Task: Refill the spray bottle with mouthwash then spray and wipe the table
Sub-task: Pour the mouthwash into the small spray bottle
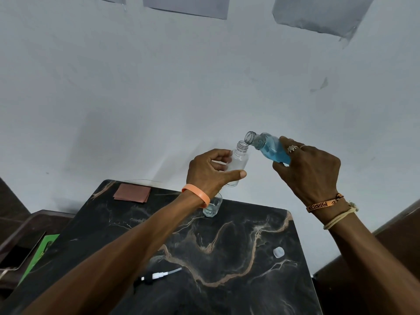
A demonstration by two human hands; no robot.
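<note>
Two bottles are held up over the far edge of the dark marbled table (227, 258), and we judge this to be the start of the refill. Our left hand (209, 171) holds the clear spray bottle (238, 162) upright, thumb and fingers curled round its body, its neck open and its inside apparently empty. Our right hand (311, 171) grips the mouthwash bottle (270, 148) round its lower half and tips it, its open mouth just above and beside the spray bottle's mouth; we cannot tell whether the rims touch. The blue liquid lies in the body and has not reached the neck, and no stream shows. On the table lie the spray head (156, 275) with its tube near us, a pale cap (278, 252) to the right, a small glass (213, 206) under our left wrist, and a brown cloth (132, 193) at the far left corner. The next move, as we read it, calls for a steeper tilt with the two mouths lined up, since both openings are narrow and a fast pour could spill onto the table.
</note>
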